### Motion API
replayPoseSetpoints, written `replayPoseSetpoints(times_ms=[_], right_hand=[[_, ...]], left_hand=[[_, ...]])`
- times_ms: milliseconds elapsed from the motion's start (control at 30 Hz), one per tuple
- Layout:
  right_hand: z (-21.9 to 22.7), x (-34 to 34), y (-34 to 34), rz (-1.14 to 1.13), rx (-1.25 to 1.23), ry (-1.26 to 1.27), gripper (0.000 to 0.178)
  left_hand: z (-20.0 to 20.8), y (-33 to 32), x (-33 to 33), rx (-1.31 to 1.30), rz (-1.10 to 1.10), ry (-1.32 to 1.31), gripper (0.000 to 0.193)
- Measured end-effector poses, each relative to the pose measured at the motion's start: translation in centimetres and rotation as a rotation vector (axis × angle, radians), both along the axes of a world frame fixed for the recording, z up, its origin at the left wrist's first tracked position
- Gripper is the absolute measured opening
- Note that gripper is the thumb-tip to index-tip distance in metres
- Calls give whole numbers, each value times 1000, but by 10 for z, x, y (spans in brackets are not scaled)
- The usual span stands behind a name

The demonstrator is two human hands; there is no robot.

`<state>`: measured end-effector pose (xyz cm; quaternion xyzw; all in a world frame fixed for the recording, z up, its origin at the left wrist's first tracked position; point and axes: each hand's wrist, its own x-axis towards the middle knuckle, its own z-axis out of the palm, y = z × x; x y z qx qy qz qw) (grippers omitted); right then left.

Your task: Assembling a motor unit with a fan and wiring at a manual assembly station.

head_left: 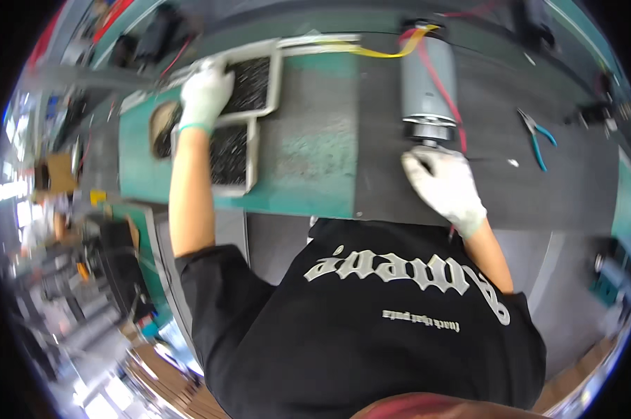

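My left hand (207, 92), in a white glove, reaches over the left edge of the farther pale tray (274, 87), which holds many small dark pieces. Its fingers are smeared by motion. A second tray (252, 157) of similar dark pieces sits nearer to me, below that hand. On the dark mat stands or lies a grey cylindrical motor (427, 80), its narrow shaft end toward me. My right hand (447, 185), also gloved, is at that end, thumb and fingers drawn together in a pinch. What lies between the fingertips is hidden.
Pliers with blue handles (541, 143) lie right of the motor. A red cable (441, 82) runs along the motor, and a yellow strap (385, 54) trails left from its far end. A round container (163, 129) stands left of the trays. A small white piece (512, 163) lies near my right hand.
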<state>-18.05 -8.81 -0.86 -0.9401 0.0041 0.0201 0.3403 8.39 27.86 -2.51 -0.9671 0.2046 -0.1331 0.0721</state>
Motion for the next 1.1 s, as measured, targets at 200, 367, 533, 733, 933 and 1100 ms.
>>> replayPoseSetpoints(times_ms=[200,367,533,733,933,1100], right_hand=[[21,-23,-31,148,10,28,35],[81,-22,-116,-194,80,-480,39],[30,26,-282,-946,98,-1258,39],[15,33,-349,-396,1018,-402,50],[56,32,-278,-380,543,-425,56],[86,-1,-169,-234,915,-643,66]], left_hand=[[4,12,-1,-74,39,122,33],[-6,28,13,-153,42,167,29],[-13,22,21,-240,63,190,28],[-13,8,13,-208,124,157,29],[-10,7,2,-194,127,79,32],[2,-6,-7,-157,96,55,31]])
